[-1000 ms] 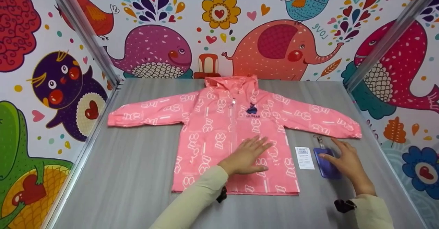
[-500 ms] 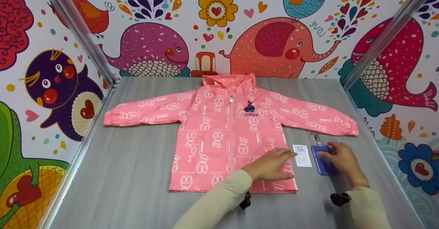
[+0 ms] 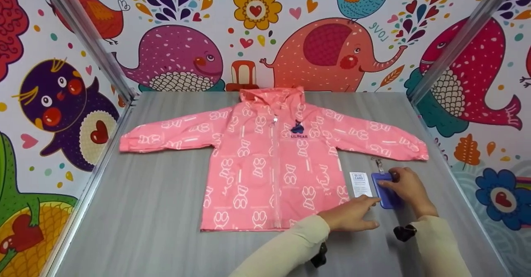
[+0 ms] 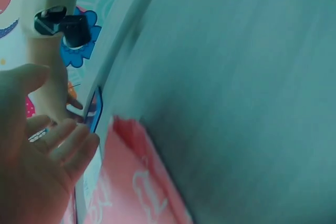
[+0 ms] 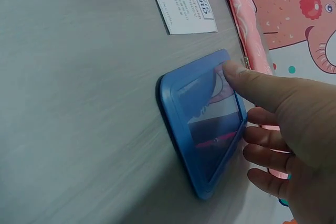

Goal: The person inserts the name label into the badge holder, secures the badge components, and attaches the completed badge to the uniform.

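Note:
A blue badge holder [image 3: 382, 185] with a metal clip [image 3: 379, 166] at its top lies to the right of a pink hooded jacket [image 3: 257, 165]. My right hand [image 3: 410, 190] grips the holder's right edge; in the right wrist view the thumb [image 5: 244, 74] is on the front rim and the fingers are along the side. A white printed card [image 3: 359, 182] lies between jacket and holder, its lower end hidden in the head view. My left hand [image 3: 350, 215] hovers over the card's lower end with fingers stretched toward the holder, holding nothing.
The jacket is spread flat on a grey wood-grain table [image 3: 149, 198], sleeves stretched out to both sides. Walls with printed animals [image 3: 327, 53] stand at the back and sides, with metal corner posts [image 3: 458, 49].
My left hand has moved right from the jacket's front to the card and holder. My right hand has closed in on the holder's right edge. The head view has shifted slightly.

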A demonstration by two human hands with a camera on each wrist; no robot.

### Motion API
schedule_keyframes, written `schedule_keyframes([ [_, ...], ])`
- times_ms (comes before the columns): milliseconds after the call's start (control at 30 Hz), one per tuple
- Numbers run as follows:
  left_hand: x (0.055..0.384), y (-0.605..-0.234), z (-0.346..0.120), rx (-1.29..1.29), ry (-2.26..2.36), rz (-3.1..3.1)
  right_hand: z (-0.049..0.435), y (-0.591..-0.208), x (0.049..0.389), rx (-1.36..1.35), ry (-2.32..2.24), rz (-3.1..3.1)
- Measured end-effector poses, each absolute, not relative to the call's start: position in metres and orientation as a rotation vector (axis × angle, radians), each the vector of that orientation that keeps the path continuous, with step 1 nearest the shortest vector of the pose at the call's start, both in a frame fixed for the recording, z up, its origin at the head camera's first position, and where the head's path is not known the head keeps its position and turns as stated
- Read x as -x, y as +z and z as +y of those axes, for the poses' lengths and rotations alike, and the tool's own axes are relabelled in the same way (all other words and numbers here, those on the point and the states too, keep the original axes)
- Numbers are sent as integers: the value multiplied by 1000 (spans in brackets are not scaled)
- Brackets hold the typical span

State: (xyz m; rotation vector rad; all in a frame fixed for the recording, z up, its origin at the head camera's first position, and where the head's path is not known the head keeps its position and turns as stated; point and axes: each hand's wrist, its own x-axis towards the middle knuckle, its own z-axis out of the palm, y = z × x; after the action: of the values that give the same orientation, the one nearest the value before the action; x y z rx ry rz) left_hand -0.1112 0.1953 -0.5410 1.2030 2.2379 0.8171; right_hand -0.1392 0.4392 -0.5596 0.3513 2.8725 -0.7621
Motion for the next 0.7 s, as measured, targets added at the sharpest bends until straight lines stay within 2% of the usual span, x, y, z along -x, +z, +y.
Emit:
schedule_keyframes([
  [700,102,-553,220,-1086,822,2210,441,-560,146,-446,-877,2799],
])
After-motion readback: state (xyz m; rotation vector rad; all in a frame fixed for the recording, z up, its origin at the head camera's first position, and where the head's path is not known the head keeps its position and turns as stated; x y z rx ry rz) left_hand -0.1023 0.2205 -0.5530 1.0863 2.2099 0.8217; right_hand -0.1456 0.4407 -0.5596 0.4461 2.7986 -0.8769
